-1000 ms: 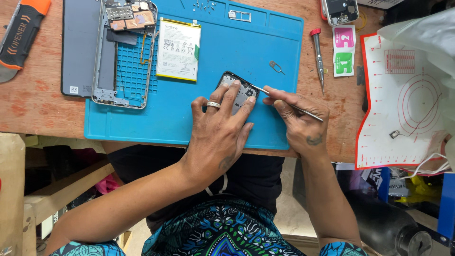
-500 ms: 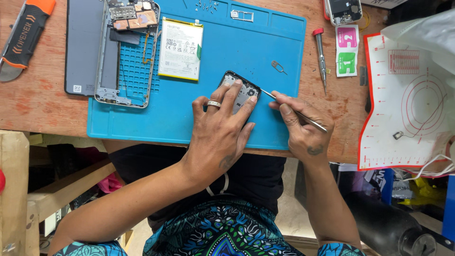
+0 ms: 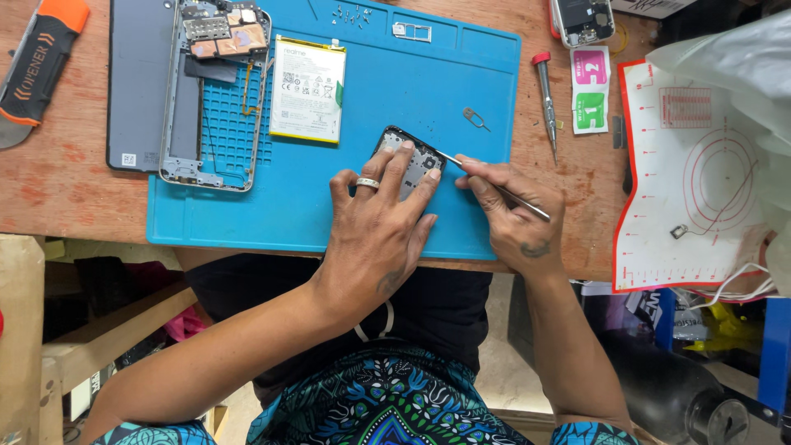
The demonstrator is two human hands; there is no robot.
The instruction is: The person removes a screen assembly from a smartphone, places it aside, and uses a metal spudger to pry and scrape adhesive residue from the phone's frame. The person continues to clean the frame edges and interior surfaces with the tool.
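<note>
Wooden worktop (image 3: 74,198), blue mat (image 3: 272,214). My left hand (image 3: 381,222) pins phone part (image 3: 412,156); right hand (image 3: 515,214) pinching tweezers (image 3: 494,185), tip now at part's edge vs 1 s ago.

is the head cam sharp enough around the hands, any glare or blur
Head view: even, soft light, only faint shadows under the left hand and right hand; the small black phone part and the thin metal tool read crisp, no motion blur; slight sheen on the blue mat; the white plastic bag at right is bright, nearly washed out.
</note>
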